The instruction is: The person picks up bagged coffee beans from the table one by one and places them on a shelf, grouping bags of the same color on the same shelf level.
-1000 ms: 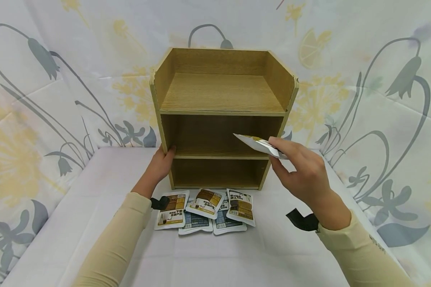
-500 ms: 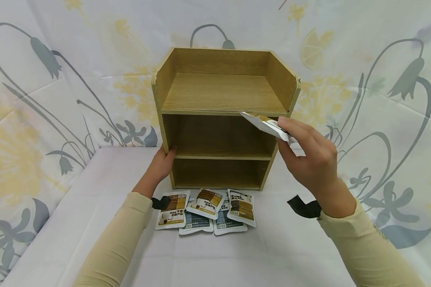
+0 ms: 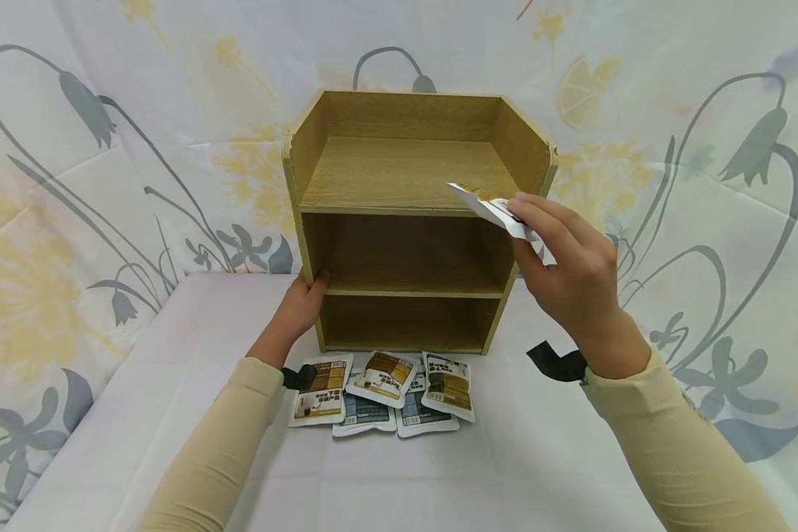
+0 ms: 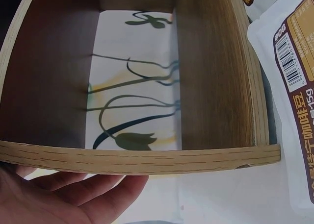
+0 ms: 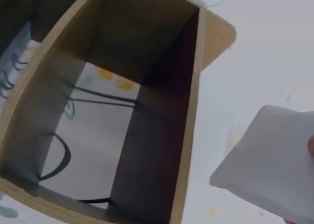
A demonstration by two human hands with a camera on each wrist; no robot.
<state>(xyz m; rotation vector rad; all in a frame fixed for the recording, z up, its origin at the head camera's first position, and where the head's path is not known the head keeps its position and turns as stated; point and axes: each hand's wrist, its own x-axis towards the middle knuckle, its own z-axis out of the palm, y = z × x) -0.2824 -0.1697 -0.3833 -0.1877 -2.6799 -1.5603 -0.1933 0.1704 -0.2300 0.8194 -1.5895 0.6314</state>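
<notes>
Evidently, most care is owed to the angle of the packet [image 3: 488, 210], which is held in the air at the right, before the top board [image 3: 399, 174] of the wooden shelf [image 3: 412, 279]. Its near end is pinched between the thumb and fingers of the right hand [image 3: 568, 270], so its far edge is left free; that edge should be steered level and clear of the board's lip. A light pinch would probably suffice, since such a pouch could be creased by squeezing. The shelf's side panel [image 3: 305, 247] is gripped by the left hand [image 3: 297, 307], and that brace should be held firm lest the frame be nudged.

As for materials, the shelf is built of yellowish, grained board, straight-edged, with sloping upper sides and worn front corners. Before its foot, flat packets [image 3: 380, 380] are heaped overlapping, white-bordered and printed in brown, gold or blue. A plain white face is shown by the held one in the right wrist view. Beneath, a faintly creased white cloth [image 3: 399, 480] is spread.
</notes>
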